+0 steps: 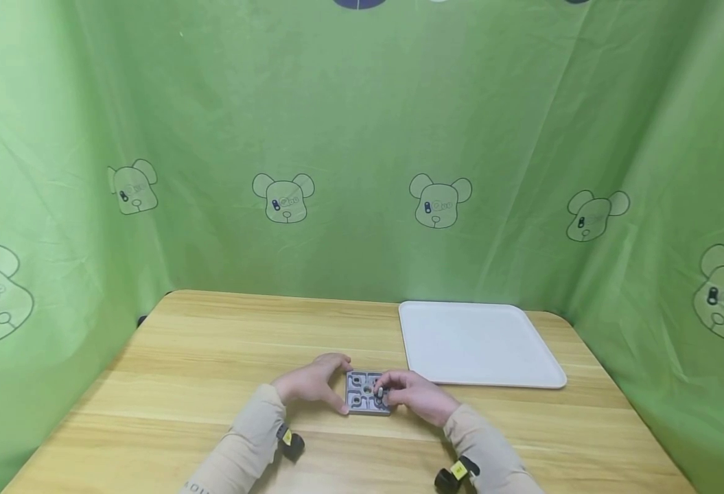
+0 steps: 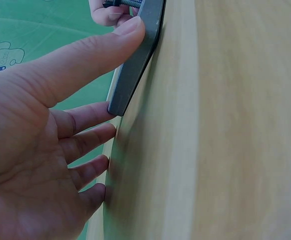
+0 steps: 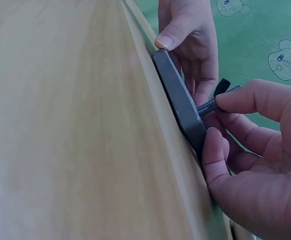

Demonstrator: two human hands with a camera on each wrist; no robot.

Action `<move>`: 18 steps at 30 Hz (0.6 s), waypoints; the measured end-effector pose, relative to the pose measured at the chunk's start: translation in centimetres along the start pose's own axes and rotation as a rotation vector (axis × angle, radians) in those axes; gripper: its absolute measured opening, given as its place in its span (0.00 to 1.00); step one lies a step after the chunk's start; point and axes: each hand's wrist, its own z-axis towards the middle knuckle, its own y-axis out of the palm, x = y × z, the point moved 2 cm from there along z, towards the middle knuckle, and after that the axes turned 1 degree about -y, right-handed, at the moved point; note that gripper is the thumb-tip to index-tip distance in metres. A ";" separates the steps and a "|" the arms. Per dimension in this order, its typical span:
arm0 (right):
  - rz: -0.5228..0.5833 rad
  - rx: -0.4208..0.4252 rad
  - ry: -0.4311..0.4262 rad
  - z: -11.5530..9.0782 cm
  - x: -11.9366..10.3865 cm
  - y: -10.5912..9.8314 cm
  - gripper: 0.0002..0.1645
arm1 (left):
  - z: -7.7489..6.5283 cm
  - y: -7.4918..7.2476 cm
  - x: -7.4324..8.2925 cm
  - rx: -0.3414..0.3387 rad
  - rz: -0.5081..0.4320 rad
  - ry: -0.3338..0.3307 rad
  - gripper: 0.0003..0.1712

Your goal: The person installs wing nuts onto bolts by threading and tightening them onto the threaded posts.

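Note:
A small square grey plate (image 1: 364, 406) with several recessed holes lies flat on the wooden table. My left hand (image 1: 314, 381) holds it at the left side, the thumb (image 2: 118, 40) on the near corner and the fingertips at the far one. Over the plate's right part, my right hand (image 1: 420, 396) pinches a dark threaded screw (image 3: 206, 108) that stands up from the plate. A small black piece (image 3: 222, 87) sits on the screw near the fingers. Another right fingertip touches the plate's edge. How deep the screw sits is hidden.
A white tray (image 1: 479, 343) lies at the back right of the table (image 1: 244, 329), just beyond my right hand. Green curtains (image 1: 362, 137) with bear-head drawings enclose the table at the back and both sides.

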 end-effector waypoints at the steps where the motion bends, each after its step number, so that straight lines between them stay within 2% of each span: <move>1: -0.001 0.002 -0.002 0.0 0.0 0.0 0.15 | 0.0 0.0 0.0 -0.001 -0.001 -0.001 0.46; 18: -0.061 0.089 -0.001 -0.3 -0.9 0.6 0.17 | -0.1 0.0 0.2 -0.004 -0.018 -0.001 0.46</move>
